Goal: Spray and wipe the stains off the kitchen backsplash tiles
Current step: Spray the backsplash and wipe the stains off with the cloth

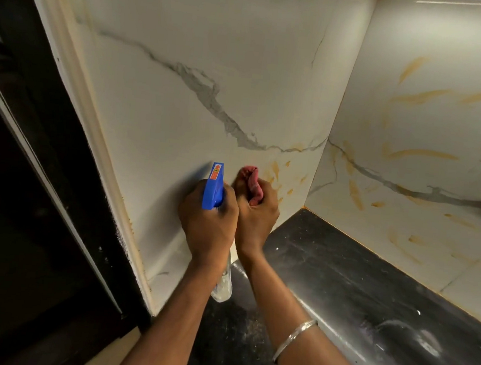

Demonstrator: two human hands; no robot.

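The left hand (207, 220) grips the spray bottle (214, 188); the right hand (258, 216) clutches a pink cloth (251, 180) against the tiles (167, 112). Beside the cloth orange stains (275, 170) remain, and many more streak the adjoining wall, so most wiping looks undone.

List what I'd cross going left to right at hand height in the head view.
Dark panel → pale wall edge → left hand gripping the blue spray bottle → right hand holding the pink cloth → orange smears → stained right-hand tiles.
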